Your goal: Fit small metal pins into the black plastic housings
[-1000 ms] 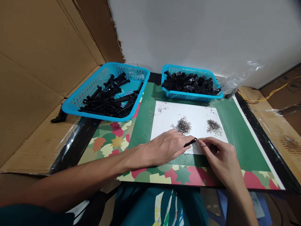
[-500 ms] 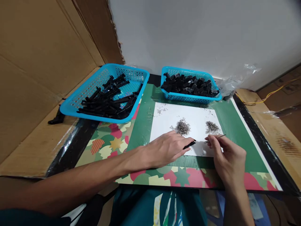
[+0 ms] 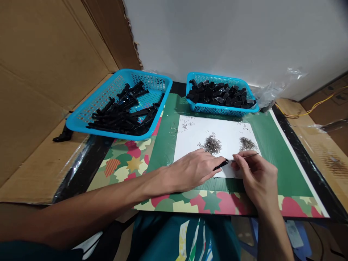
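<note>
My left hand [image 3: 194, 169] is closed on a small black plastic part [image 3: 221, 165], pinched between thumb and fingers low over the white sheet [image 3: 187, 145]. My right hand [image 3: 257, 177] pinches a thin metal tool [image 3: 248, 156], perhaps tweezers, whose tip meets the end of the black part or lies very close to it. Whether the tip carries anything is too small to tell. Just beyond my left hand lies a dense heap of tiny bent metal wire pieces [image 3: 212, 144]. A second heap of wire pieces [image 3: 247, 143] sits beyond my right hand.
A blue basket [image 3: 108, 135] at the left holds many long black parts. Another blue basket [image 3: 223, 110] at the back holds chunky black pieces. Loose wire bits [image 3: 186, 125] lie at the sheet's far left corner. A clear plastic bag [image 3: 272, 94] stands at the back right.
My right hand has moved left, bringing the metal tool's tip up to the black part. My left hand keeps its grip on the part, almost unmoved.
</note>
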A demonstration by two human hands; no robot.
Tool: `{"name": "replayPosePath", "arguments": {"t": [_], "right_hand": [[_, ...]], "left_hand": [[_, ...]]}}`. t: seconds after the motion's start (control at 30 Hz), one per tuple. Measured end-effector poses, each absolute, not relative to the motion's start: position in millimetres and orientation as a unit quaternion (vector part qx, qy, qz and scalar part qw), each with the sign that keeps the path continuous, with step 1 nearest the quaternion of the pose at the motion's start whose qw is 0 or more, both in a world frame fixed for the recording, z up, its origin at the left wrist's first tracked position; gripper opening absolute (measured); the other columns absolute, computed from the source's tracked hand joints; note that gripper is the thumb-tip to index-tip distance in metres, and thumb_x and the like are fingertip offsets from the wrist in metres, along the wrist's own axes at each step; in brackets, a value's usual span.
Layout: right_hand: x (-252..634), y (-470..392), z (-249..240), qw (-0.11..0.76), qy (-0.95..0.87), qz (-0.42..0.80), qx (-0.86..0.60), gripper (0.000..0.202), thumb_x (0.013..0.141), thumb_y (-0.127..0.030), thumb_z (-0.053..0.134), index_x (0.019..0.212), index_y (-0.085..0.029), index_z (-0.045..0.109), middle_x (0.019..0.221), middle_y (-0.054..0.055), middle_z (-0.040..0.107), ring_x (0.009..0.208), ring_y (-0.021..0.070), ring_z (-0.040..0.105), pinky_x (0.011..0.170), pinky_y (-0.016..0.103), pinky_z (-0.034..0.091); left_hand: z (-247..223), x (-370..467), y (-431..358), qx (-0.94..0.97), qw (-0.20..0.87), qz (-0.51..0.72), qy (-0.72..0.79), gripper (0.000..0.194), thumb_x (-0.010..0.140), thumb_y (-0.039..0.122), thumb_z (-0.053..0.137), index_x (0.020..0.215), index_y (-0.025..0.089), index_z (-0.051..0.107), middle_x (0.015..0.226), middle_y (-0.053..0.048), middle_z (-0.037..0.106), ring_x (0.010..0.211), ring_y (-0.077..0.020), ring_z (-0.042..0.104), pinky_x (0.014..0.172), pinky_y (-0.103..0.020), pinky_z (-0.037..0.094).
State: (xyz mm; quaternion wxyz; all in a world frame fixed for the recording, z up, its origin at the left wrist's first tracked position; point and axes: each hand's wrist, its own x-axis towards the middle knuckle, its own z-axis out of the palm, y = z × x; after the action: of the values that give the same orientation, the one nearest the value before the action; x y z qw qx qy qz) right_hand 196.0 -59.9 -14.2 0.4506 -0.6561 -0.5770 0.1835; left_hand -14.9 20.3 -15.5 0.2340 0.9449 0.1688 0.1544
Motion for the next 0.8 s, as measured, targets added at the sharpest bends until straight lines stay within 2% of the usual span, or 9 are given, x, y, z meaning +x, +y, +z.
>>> {"name": "replayPosePath", "arguments": {"t": [0.27, 0.43, 0.57, 0.67, 0.73, 0.8], "right_hand": [[196, -59, -10, 0.419, -0.619, 0.138, -0.650, 0.021, 0.101, -0.034, 0.071, 0.084, -0.021, 0.072, 0.068, -0.002, 0.074, 0.055, 0.0138, 0.068, 0.055, 0.025, 0.050], [189, -60, -13, 0.414, -0.620, 0.133, -0.652, 0.020, 0.100, -0.033, 0.069, 0.084, -0.021, 0.073, 0.069, 0.000, 0.075, 0.057, 0.0155, 0.068, 0.058, 0.027, 0.051], [191, -65, -17, 0.461, -0.554, 0.181, -0.669, 0.023, 0.100, -0.040, 0.071, 0.088, -0.021, 0.073, 0.073, 0.001, 0.074, 0.061, 0.0167, 0.067, 0.059, 0.028, 0.051], [201, -71, -16, 0.523, -0.512, 0.193, -0.654, 0.034, 0.106, -0.044, 0.062, 0.079, -0.022, 0.064, 0.070, -0.001, 0.064, 0.062, 0.0154, 0.060, 0.061, 0.028, 0.048], [209, -76, -13, 0.515, -0.537, 0.203, -0.636, 0.043, 0.111, -0.043, 0.051, 0.074, -0.023, 0.056, 0.070, -0.001, 0.057, 0.064, 0.0150, 0.055, 0.062, 0.028, 0.044], [215, -80, -7, 0.464, -0.584, 0.220, -0.629, 0.043, 0.113, -0.042, 0.046, 0.075, -0.023, 0.055, 0.072, -0.001, 0.055, 0.066, 0.0153, 0.052, 0.064, 0.029, 0.042]], "left_hand": [[-13, -15, 21, 0.939, 0.255, 0.143, 0.178, 0.027, 0.110, 0.026, 0.055, 0.135, 0.015, 0.060, 0.094, -0.005, 0.073, 0.085, -0.0231, 0.069, 0.081, -0.036, 0.049], [-11, -16, 23, 0.927, 0.287, 0.150, 0.188, 0.027, 0.114, 0.030, 0.047, 0.132, 0.018, 0.063, 0.098, -0.006, 0.074, 0.087, -0.0226, 0.070, 0.080, -0.035, 0.050], [-8, -15, 23, 0.918, 0.307, 0.149, 0.203, 0.029, 0.112, 0.027, 0.050, 0.136, 0.019, 0.063, 0.111, -0.009, 0.077, 0.097, -0.0253, 0.074, 0.088, -0.038, 0.054], [-7, -16, 21, 0.907, 0.322, 0.161, 0.217, 0.034, 0.112, 0.027, 0.050, 0.142, 0.019, 0.061, 0.124, -0.011, 0.076, 0.109, -0.0274, 0.074, 0.095, -0.040, 0.055], [-6, -17, 19, 0.891, 0.342, 0.188, 0.231, 0.037, 0.113, 0.032, 0.047, 0.146, 0.020, 0.059, 0.131, -0.011, 0.074, 0.115, -0.0272, 0.072, 0.097, -0.040, 0.055], [-2, -18, 19, 0.869, 0.369, 0.220, 0.246, 0.040, 0.114, 0.036, 0.044, 0.150, 0.020, 0.055, 0.138, -0.010, 0.071, 0.122, -0.0268, 0.069, 0.101, -0.039, 0.054]]}}
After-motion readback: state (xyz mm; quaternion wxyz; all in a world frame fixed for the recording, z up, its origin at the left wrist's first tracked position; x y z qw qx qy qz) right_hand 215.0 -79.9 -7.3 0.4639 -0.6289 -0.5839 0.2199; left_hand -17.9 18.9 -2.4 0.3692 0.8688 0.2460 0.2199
